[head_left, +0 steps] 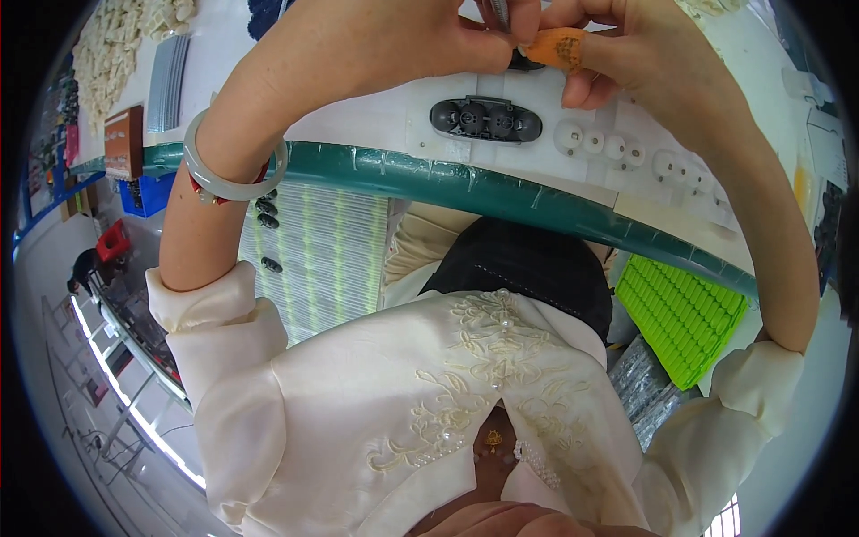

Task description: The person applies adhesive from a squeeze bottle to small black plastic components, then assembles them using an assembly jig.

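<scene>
At the top of the head view, my left hand (447, 40) and my right hand (622, 40) meet with fingers bent together. Orange tape (557, 50), marked with dark stains, wraps a digit of my right hand. A small black part (525, 63) shows under the fingertips where the hands meet; most of it is hidden. Beside my left fingers a slim metal tool (499, 12) rises out of the picture, its kind not clear. Just below the hands, a long rounded black plastic housing (486, 120) with several round forms inside lies on the white table.
Clear-white pads with round bumps (599, 143) lie to the right of the housing. The table has a green edge (447, 183). Pale small pieces (121, 54) are heaped far left, near grey strips (167, 82) and a brown box (123, 141). Below hangs a bright green ridged sheet (680, 318).
</scene>
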Demonstrator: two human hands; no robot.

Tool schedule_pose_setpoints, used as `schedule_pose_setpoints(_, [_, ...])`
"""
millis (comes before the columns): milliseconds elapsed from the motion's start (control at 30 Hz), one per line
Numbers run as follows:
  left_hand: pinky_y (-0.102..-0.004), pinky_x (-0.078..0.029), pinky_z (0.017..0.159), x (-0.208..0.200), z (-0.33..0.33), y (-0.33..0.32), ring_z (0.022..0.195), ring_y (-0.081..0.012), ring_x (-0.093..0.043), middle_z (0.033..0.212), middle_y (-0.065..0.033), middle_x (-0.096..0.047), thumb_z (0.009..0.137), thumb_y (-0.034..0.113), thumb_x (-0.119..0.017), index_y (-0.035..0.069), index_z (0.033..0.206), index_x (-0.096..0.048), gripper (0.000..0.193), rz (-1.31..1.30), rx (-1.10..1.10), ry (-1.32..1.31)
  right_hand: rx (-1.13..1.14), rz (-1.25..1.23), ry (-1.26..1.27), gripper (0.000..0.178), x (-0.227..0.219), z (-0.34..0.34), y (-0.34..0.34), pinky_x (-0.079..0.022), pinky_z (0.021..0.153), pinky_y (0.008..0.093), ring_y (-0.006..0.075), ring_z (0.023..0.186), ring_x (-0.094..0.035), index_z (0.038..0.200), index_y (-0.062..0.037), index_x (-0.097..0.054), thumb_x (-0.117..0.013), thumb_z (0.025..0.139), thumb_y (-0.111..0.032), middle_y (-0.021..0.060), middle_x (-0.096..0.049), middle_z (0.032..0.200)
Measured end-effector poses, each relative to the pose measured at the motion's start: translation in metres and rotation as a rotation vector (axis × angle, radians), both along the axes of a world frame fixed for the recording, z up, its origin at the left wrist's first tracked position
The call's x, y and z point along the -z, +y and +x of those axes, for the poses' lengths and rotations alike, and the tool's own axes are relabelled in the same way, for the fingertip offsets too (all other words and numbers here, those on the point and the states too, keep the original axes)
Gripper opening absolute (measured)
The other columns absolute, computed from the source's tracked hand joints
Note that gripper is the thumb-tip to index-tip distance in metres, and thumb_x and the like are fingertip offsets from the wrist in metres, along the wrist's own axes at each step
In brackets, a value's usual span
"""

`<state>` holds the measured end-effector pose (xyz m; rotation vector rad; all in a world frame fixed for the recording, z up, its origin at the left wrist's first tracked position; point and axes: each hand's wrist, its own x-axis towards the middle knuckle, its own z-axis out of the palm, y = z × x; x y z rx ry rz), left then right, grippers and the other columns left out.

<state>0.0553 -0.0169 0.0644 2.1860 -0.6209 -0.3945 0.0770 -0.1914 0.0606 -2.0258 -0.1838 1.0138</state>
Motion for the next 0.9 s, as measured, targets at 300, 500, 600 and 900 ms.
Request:
schedule_pose_setpoints(300, [-0.0204,-0.048,0.054,0.006,0.003,0.003,0.061,-0.0096,-0.059,0.067,-0.0049,-0.062,0.065,-0.007,-0.064,-0.002,0.072,-0.058,0.011,-0.083,0.029,-0.037,0.062,-0.070,0.050,0.011,-0.004,0.001,0.007,-0.051,0.055,0.0196,0.0092,0.057,-0.059,0.084,0.0039,-0.060,-0.059,0.084,-0.007,0.0071,-0.061,0.071])
schedule_pose_setpoints(500, [-0.0160,-0.044,0.052,0.016,0.005,0.015,0.062,-0.0055,-0.057,0.068,-0.0021,-0.062,0.069,-0.005,-0.065,0.000,0.075,-0.059,0.010,-0.225,-0.201,0.239,0.032,-0.037,0.072,0.012,-0.008,0.003,0.009,-0.047,0.050,0.0194,0.0092,0.053,-0.057,0.079,0.0027,-0.061,-0.061,0.081,-0.009,0.0059,-0.059,0.064])
schedule_pose_setpoints(600, [-0.0157,-0.044,0.052,0.015,0.003,0.014,0.062,-0.0052,-0.057,0.068,-0.0028,-0.062,0.070,-0.002,-0.068,0.000,0.076,-0.060,0.010,-0.202,-0.345,0.222,-0.024,-0.103,-0.002,0.012,-0.010,0.002,0.014,-0.046,0.048,0.0195,0.0090,0.052,-0.056,0.077,0.0027,-0.061,-0.062,0.081,-0.008,0.0058,-0.059,0.063])
schedule_pose_setpoints(900, [-0.0167,-0.046,0.055,0.007,-0.019,0.022,0.064,-0.0061,-0.058,0.073,-0.0054,-0.062,0.074,0.001,-0.068,-0.003,0.083,-0.058,0.014,-0.270,-0.473,0.148,0.074,-0.123,0.012,0.011,-0.010,0.000,0.017,-0.044,0.045,0.0187,0.0087,0.049,-0.055,0.076,0.0028,-0.061,-0.063,0.079,-0.007,0.0058,-0.059,0.062])
